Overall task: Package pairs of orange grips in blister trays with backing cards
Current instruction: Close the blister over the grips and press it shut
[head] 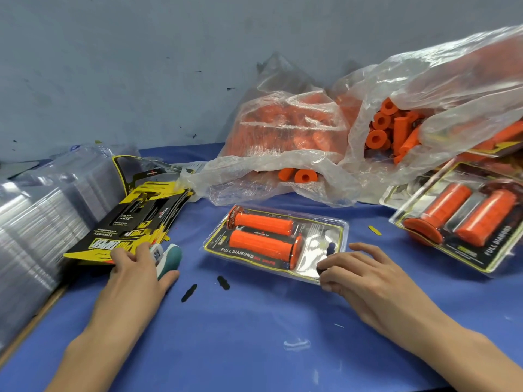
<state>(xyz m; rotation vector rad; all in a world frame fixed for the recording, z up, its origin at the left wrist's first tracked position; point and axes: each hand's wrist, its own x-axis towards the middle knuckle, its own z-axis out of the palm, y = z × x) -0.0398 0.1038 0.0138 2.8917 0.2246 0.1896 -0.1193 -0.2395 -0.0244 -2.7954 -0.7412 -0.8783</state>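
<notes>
Now your right hand (359, 271) is resting curled fingers on the near right corner of the filled tray (276, 244) mid-bench, grips lying left-right. Your left hand (135, 267), farther off, is pinching the cards (133, 222).

A blue counter (254, 321) carries a filled blister pack (276, 243) at the middle, more packs (464, 219) at right, two bags (285, 148) of orange grips behind, cards (135, 222) and clear trays (42, 222) at left, and black scraps (189, 292) in front.
</notes>
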